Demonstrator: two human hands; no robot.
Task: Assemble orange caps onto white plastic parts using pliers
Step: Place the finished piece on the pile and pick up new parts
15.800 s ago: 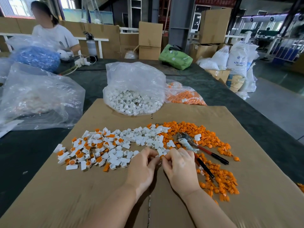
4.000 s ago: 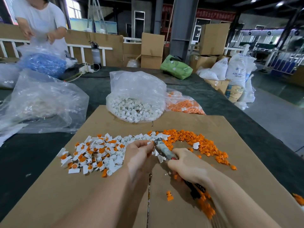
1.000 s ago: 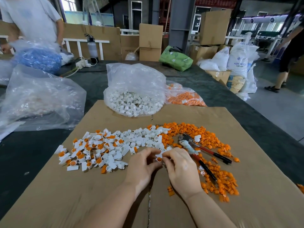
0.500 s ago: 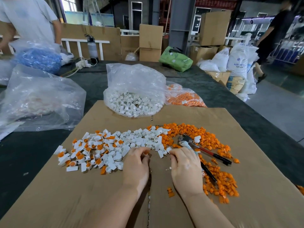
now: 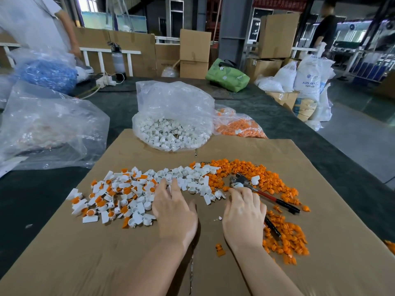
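A spread of white plastic parts (image 5: 192, 180) lies across the cardboard sheet (image 5: 106, 263); those at the left (image 5: 115, 199) carry orange caps. Loose orange caps (image 5: 245, 167) arc to the right and down (image 5: 286, 242). Pliers (image 5: 275, 200) with red and black handles lie among the caps, jaws pointing left. My left hand (image 5: 174, 210) is flat, its straight fingers touching the white parts. My right hand (image 5: 243, 212) lies over the lower plier handle, fingertips by the jaws; I see nothing pinched in it.
A clear bag of white parts (image 5: 173, 124) and a bag of orange caps (image 5: 237, 124) stand at the cardboard's far edge. A large clear bag (image 5: 47, 124) lies at the left. One orange cap (image 5: 219, 249) lies near my right wrist. People stand at the back left and back right.
Both hands held a part together a second ago, then separated. My left hand has reached forward into the white parts; my right hand has moved right onto the pliers.
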